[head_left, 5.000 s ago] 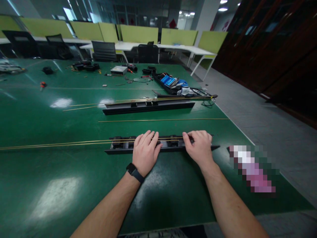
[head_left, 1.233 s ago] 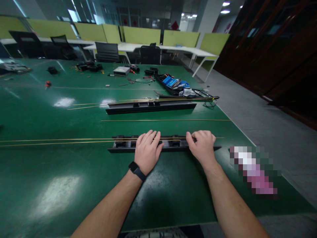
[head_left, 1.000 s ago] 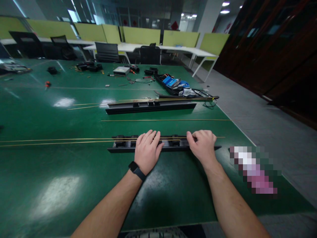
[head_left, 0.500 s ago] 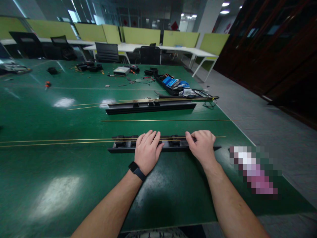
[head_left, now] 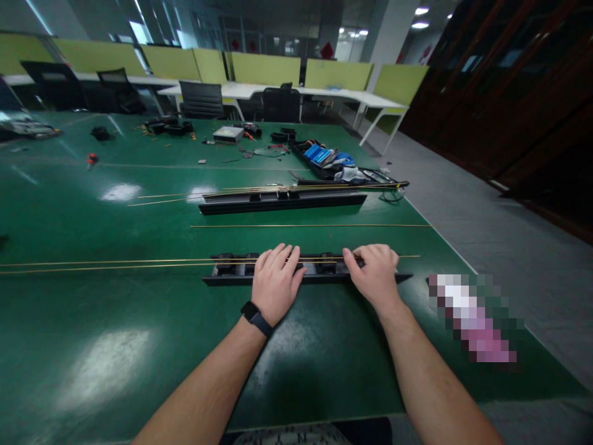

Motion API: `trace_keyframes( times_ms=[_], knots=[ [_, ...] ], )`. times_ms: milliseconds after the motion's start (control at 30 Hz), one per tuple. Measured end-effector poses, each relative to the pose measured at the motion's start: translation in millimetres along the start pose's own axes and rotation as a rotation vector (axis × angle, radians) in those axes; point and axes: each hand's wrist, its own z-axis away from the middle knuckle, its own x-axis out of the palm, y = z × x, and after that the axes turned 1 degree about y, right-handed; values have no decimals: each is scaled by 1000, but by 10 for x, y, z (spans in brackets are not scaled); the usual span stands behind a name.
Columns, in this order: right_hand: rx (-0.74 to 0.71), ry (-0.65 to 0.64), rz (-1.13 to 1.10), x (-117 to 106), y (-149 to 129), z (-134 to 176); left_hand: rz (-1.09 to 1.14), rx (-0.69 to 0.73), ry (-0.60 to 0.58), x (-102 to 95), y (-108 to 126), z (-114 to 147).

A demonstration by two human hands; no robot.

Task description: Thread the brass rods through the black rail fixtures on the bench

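Orange item [head_left: 92,159]: far left on our green table [head_left: 324,352], too small for us to tell what it is.
Paired gold rods [head_left: 115,267]: they enter from the left edge and run lengthwise over the black near rail [head_left: 324,279]; the nearer rod ends between our two hands, the farther one reaches our right hand [head_left: 373,269].
White box [head_left: 228,134]: flat on the far part of the table, left of centre.
Watch [head_left: 250,311]: dark, strapped round our left wrist.
Left hand [head_left: 277,275]: palm down across the middle of the near rail and the rods, our fingers straight and released, the thumb out to the right.
Far rail [head_left: 283,202]: black, roughly parallel to the near one, with a bundle of thin rods [head_left: 259,188] along its far side.
Single gold rod [head_left: 310,225]: on bare table between the two rails.
Blue packets [head_left: 319,153]: heaped in a black tray at the far right.
Right hand: at the right part of the near rail, fingers bent, thumb pointing left; a gold length shows to its right, but we cannot tell whether the fingers grasp it.
Pixelated patch [head_left: 477,324]: pink and white, right of the near rail, unreadable to us.
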Motion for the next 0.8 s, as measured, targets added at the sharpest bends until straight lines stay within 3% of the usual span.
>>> trace_keyframes(
  times_ms=[800],
  knots=[
    [21, -79, -78, 71, -43, -2, -3, -3, 2, -3, -43, -5]
  ],
)
